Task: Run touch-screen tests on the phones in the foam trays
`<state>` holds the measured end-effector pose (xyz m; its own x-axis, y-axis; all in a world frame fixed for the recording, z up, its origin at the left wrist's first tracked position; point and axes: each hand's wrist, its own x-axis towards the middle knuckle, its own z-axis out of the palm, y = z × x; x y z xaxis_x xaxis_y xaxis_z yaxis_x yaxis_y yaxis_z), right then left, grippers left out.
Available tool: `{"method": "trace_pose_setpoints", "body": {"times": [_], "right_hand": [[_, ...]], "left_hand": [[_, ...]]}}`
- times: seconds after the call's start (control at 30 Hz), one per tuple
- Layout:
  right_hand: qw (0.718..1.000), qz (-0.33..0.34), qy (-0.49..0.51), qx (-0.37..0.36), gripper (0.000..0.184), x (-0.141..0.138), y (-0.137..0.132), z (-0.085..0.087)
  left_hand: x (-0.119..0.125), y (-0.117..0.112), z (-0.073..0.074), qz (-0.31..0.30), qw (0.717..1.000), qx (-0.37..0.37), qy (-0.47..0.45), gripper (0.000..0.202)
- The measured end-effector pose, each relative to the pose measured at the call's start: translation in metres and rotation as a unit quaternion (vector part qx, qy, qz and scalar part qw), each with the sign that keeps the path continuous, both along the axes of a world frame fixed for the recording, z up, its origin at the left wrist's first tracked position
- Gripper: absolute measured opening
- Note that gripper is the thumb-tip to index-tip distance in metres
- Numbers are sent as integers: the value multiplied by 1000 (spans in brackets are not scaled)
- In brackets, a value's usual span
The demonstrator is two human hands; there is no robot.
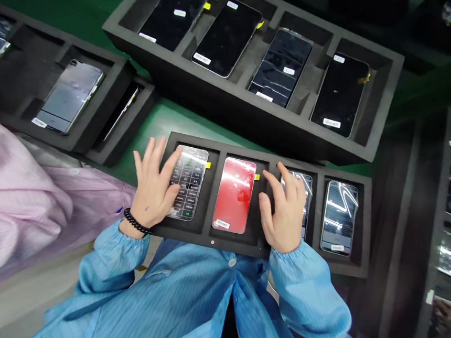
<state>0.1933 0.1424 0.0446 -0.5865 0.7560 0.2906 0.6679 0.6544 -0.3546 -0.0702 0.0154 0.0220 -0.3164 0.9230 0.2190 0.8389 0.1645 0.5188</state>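
Note:
In front of me lies a black foam tray (pixel 213 242) with several phones in its compartments. My left hand (pixel 155 186) is open, its fingers spread over the leftmost phone (pixel 187 187), whose dark screen shows a grid of buttons. Beside it sits a phone with a plain red screen (pixel 234 196) and a white label at its bottom. My right hand (pixel 285 211) is open too, over and partly covering the third phone (pixel 306 197); its fingers point toward the red one. At the right end rests a phone with reflections on its dark screen (pixel 339 217).
A taller black foam tray (pixel 231 98) with several dark-screened phones stands behind. Further trays lie at the left (pixel 14 103) and right (pixel 409 232). A pink sleeve (pixel 14 192) of another person is close on my left. The tabletop (pixel 174 120) is green.

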Motion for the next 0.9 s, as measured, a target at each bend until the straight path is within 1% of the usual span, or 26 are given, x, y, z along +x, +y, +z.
{"method": "trace_pose_setpoints", "body": {"times": [0.07, 0.17, 0.27, 0.33, 0.4, 0.43, 0.5, 0.6, 0.7, 0.73, 0.83, 0.9], "right_hand": [[1000, 6, 17, -9, 38, 6, -4, 4], [999, 31, 35, -24, 31, 15, -16, 10], [996, 70, 52, -32, 25, 22, -34, 12], [992, 103, 59, -40, 24, 23, -47, 10], [988, 135, 61, -45, 23, 21, -60, 6], [986, 148, 59, -44, 23, 20, -66, 3], [984, 167, 45, -35, 25, 17, -73, -2], [984, 176, 13, -15, 30, 13, -78, -9], [983, 182, -28, -6, 36, 12, -78, -11], [982, 185, -42, -4, 37, 12, -78, -11], [980, 189, -60, 0, 39, 11, -78, -10], [980, 187, -63, -1, 40, 10, -78, -10]], "left_hand": [[-1, -7, 2, 23, 1000, 4, -20, 77], [-1, -24, 3, 35, 999, -1, -29, 73], [1, -50, -2, 43, 998, 45, -6, 64], [4, -69, -9, 33, 994, 101, 36, 59], [6, -87, -16, 12, 987, 138, 76, 56], [7, -95, -19, 2, 986, 141, 89, 55], [9, -105, -23, -8, 989, 118, 91, 54], [11, -111, -26, -11, 996, 64, 64, 60], [11, -111, -26, -21, 998, 14, 61, 60], [11, -111, -26, -22, 998, 11, 64, 60], [11, -112, -26, -14, 997, 35, 67, 63], [11, -113, -26, -17, 997, 31, 73, 62]]}}
